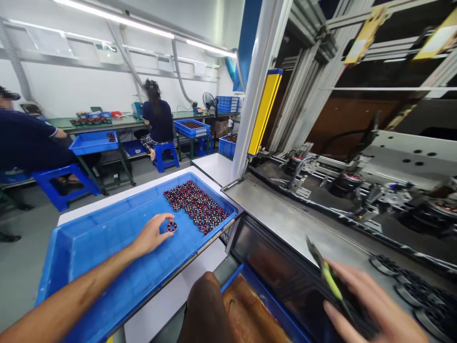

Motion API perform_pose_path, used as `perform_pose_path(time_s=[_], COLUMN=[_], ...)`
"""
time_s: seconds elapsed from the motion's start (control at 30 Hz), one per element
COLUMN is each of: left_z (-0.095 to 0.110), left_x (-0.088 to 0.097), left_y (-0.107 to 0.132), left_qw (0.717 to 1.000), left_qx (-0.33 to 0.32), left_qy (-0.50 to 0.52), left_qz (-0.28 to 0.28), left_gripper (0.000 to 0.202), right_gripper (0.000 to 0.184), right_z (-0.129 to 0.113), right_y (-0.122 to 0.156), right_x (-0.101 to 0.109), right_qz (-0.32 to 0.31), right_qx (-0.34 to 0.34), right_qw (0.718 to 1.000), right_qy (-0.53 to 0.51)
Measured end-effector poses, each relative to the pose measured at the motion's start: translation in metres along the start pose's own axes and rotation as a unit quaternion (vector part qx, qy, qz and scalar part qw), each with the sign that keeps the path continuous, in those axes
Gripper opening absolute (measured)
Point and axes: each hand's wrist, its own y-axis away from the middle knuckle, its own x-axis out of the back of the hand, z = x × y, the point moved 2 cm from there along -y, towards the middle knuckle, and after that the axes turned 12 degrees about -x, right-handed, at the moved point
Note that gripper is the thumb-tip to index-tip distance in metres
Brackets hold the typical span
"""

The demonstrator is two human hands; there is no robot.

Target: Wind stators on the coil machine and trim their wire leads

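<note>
My left hand (153, 234) reaches into a large blue tray (107, 238) and pinches a small round black-and-red wound part (172, 226) lying on the tray floor. Several more of these parts (196, 205) are packed together in the tray's far right corner. At the bottom right, my right hand (364, 305) is closed on a black tool with a yellow-green stripe (330, 278), held over the machine's metal ledge (285, 214).
A machine (357, 181) with fixtures and a yellow light-curtain post (264, 112) fills the right. Dark round parts (410, 281) lie on its ledge. Behind, two people sit on blue stools at benches with blue trays (93, 142).
</note>
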Motion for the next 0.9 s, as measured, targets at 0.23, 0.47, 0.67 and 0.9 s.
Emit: perform_pose_path(time_s=[0.23, 0.47, 0.67, 0.9], left_z=[-0.061, -0.087, -0.086, -0.077], left_x=[-0.046, -0.050, -0.050, -0.054], left_y=[-0.048, -0.052, -0.053, -0.038], left_qw=[0.991, 0.987, 0.992, 0.970], left_qx=[-0.076, -0.087, -0.071, 0.120], left_qy=[-0.113, -0.128, -0.082, -0.024], left_qz=[-0.006, 0.037, 0.069, 0.208], left_gripper=[0.028, 0.035, 0.045, 0.079], right_gripper=[0.044, 0.038, 0.033, 0.042], right_z=[0.019, 0.026, 0.026, 0.009], right_y=[-0.119, -0.131, -0.128, -0.119], right_x=[-0.030, -0.050, -0.043, -0.019], right_qz=[0.023, 0.031, 0.058, 0.271], right_qx=[0.082, 0.085, 0.092, 0.183], right_qw=[0.982, 0.979, 0.983, 0.942], right_qy=[0.167, 0.183, 0.148, 0.082])
